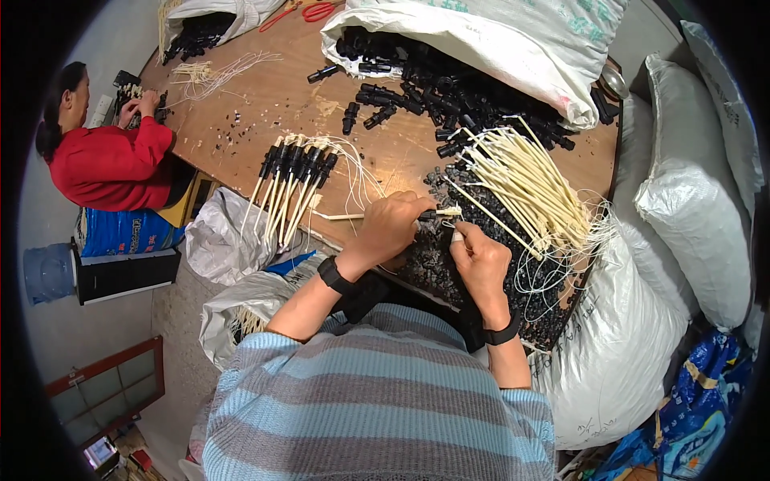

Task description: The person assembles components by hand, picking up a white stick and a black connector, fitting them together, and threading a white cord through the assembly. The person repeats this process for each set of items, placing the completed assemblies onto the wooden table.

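Observation:
My left hand [389, 227] is closed round a black plastic fitting [427, 216] with a cream stick running out to its left. A pale end with thin white string [451, 212] sticks out of the fitting's right side. My right hand [483, 260] is closed beside that end, thumb and forefinger pinched at the string. To the left, several black fittings on cream sticks [290, 168] lie in a row at the table edge, strings trailing right. A large bundle of cream sticks with strings [521, 180] lies to the right, on small dark pieces [489, 212].
Black fittings [425, 100] spill from a white woven sack [489, 44] at the back of the wooden table [241, 96]. Red-handled scissors [318, 11] lie at the far edge. Stuffed white sacks [694, 176] crowd the right. A person in red [112, 164] works at the left.

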`<control>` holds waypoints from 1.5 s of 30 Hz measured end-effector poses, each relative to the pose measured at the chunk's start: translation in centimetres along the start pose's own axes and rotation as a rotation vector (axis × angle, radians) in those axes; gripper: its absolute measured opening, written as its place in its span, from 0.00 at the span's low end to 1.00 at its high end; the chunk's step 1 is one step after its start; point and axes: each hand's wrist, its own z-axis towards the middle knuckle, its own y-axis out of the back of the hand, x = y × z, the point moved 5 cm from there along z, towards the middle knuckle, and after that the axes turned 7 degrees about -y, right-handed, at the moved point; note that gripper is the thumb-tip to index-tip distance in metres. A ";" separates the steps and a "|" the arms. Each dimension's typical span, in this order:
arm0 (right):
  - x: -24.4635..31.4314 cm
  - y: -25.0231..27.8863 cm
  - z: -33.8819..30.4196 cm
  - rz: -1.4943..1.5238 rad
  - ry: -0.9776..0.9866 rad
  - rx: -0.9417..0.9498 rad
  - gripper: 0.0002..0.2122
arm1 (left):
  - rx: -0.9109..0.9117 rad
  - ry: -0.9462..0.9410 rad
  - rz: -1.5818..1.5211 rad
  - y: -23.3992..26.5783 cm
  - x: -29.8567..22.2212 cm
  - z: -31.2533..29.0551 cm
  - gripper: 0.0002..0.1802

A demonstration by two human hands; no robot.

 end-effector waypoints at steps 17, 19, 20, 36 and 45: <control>0.4 -1.1 -0.4 0.155 0.033 0.257 0.07 | 0.202 0.029 -0.356 -1.4 -1.1 0.3 0.24; 0.3 -1.0 -0.4 0.134 0.026 0.239 0.06 | 0.060 -0.073 -0.298 -0.3 -1.8 0.9 0.23; 0.0 -1.0 -0.4 0.091 0.005 0.235 0.06 | -0.083 -0.170 -0.239 0.5 -2.3 1.2 0.21; -2.7 -1.1 -1.4 0.328 -0.276 0.093 0.05 | -0.217 -0.251 0.141 -1.1 3.5 3.5 0.07; -4.8 -2.3 -1.0 0.440 -0.450 0.187 0.05 | -0.162 0.338 -0.310 1.6 10.7 -1.1 0.11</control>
